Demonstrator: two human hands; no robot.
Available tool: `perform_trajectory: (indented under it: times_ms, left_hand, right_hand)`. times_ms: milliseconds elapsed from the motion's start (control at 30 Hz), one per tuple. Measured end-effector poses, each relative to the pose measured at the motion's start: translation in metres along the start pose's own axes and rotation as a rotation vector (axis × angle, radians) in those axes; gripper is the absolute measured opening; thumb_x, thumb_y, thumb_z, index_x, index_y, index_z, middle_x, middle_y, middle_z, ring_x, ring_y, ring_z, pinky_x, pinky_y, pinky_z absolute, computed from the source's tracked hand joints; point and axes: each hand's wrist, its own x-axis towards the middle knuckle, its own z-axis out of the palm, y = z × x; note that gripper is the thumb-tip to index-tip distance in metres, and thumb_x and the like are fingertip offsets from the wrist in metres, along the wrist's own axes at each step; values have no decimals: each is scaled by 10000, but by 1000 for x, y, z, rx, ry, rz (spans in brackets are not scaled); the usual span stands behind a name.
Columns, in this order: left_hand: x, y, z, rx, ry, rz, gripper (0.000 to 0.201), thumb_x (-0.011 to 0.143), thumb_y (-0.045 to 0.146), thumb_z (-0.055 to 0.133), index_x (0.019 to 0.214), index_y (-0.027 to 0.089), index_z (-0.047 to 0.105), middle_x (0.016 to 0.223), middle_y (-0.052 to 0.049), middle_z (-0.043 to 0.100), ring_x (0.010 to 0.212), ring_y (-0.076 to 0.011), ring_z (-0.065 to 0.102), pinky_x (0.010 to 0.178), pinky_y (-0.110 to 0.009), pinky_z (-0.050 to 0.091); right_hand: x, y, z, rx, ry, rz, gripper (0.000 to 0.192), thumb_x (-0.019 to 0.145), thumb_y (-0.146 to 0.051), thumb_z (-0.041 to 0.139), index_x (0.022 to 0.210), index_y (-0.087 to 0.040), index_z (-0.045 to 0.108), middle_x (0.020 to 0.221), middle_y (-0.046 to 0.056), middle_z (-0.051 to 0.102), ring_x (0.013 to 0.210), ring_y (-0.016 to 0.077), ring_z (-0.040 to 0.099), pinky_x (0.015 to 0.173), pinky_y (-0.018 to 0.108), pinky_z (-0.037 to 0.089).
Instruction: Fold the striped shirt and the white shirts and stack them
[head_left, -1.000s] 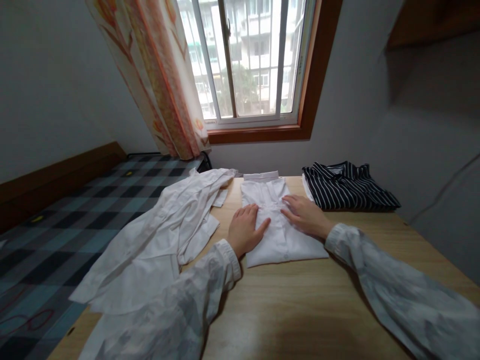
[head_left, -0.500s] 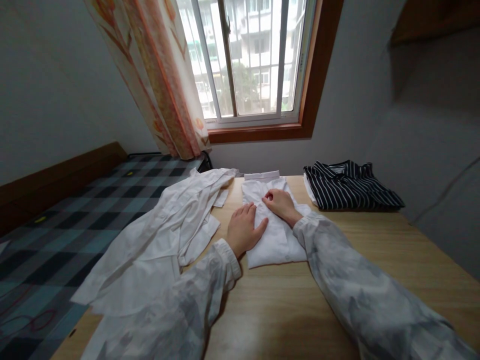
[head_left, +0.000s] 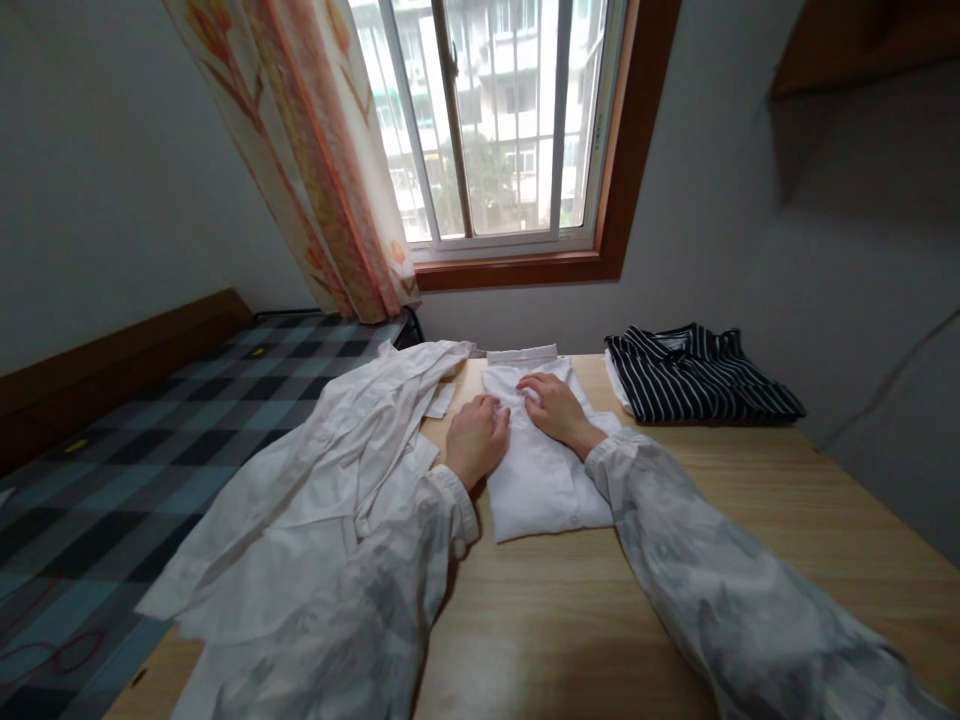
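A white shirt [head_left: 536, 490], folded into a narrow rectangle, lies on the wooden table with its collar end toward the window. At the shirt's left edge my left hand [head_left: 478, 440] has its fingers curled toward the thumb, with the cloth's edge between them; the fingertips are partly hidden. My right hand [head_left: 556, 412] rests on the upper middle of the shirt, fingers stretched out and the thumb apart. Left of the folded shirt, several loose white garments [head_left: 300, 510] lie rumpled in a heap, partly under my left sleeve.
A black-and-white striped shirt [head_left: 697, 375] lies folded at the table's back right, over something white. The wooden table [head_left: 540, 630] ends beside a bed with a checked cover [head_left: 187, 400] on the left. A curtain [head_left: 322, 180] and a window [head_left: 510, 130] are behind.
My left hand has drawn back left from lying flat on the shirt to its edge, its fingers now curled. My right hand's fingers have opened from a pinch and spread on the cloth.
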Motion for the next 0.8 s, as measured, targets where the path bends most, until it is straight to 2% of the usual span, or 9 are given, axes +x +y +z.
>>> perform_trajectory:
  times_ms: [67,200,367,467,533,600,700,733,800]
  left_hand:
    - [19,-7,3,9,22,-108,277,1120,396,557,1262,223,720,1356,-150,757,1248,-304,718,1059,-407,524]
    - [51,-19,17,-53,50,-385,413,1058,562,668,1252,199,704,1260,-163,790,1185,-313,744,966,-385,509]
    - [64,-26,29,-60,72,-393,259,1066,449,655,1046,213,758,1107,-120,833,1089,-291,758,987,-398,470]
    - [64,-28,30,-54,74,-410,260,1081,419,626,1005,216,768,1098,-121,836,1070,-284,752,969,-396,464]
    - [63,-29,30,-53,78,-422,254,1082,410,622,1002,217,767,1099,-124,837,1074,-286,749,958,-393,462]
    - [63,-30,30,-59,89,-423,260,1091,407,605,998,218,758,1088,-125,836,1070,-289,748,954,-393,462]
    - [62,-32,30,-78,110,-423,229,1096,383,595,1024,217,736,1097,-123,822,1070,-285,743,959,-391,469]
    - [62,-32,30,-82,131,-418,193,1087,360,605,1056,214,728,1127,-127,811,1090,-285,738,969,-389,475]
    - [63,-29,29,-83,187,-367,152,1058,313,635,1131,204,712,1210,-141,778,1159,-292,722,1012,-392,490]
  right_hand:
    - [0,2,2,30,-92,-62,417,1026,-153,547,1362,-215,785,1531,95,739,1450,260,639,1292,426,432]
    - [-1,7,7,7,-198,-59,467,1095,-207,509,1504,-201,735,1648,95,663,1567,255,570,1370,459,344]
    - [-3,10,9,-50,-282,-6,547,1137,-258,462,1665,-215,598,1788,87,495,1691,272,413,1414,523,250]
    - [-3,9,10,-74,-303,38,573,1149,-308,454,1708,-212,540,1824,96,431,1721,302,350,1414,568,228]
    - [-2,9,8,-55,-268,35,588,1153,-343,449,1722,-208,515,1838,100,408,1724,298,341,1408,558,248]
    - [0,13,1,-32,-149,30,604,1140,-365,466,1713,-179,515,1832,121,420,1709,286,370,1399,507,285]
    - [-1,27,-15,-50,101,129,544,1100,-338,494,1578,-114,626,1695,185,589,1588,303,524,1346,446,373]
    - [-3,33,-19,-69,139,179,497,1086,-321,498,1497,-107,678,1605,196,662,1515,315,585,1316,441,408]
    - [-7,43,-26,-110,125,261,403,1052,-282,516,1342,-122,747,1438,193,753,1385,327,661,1255,435,461]
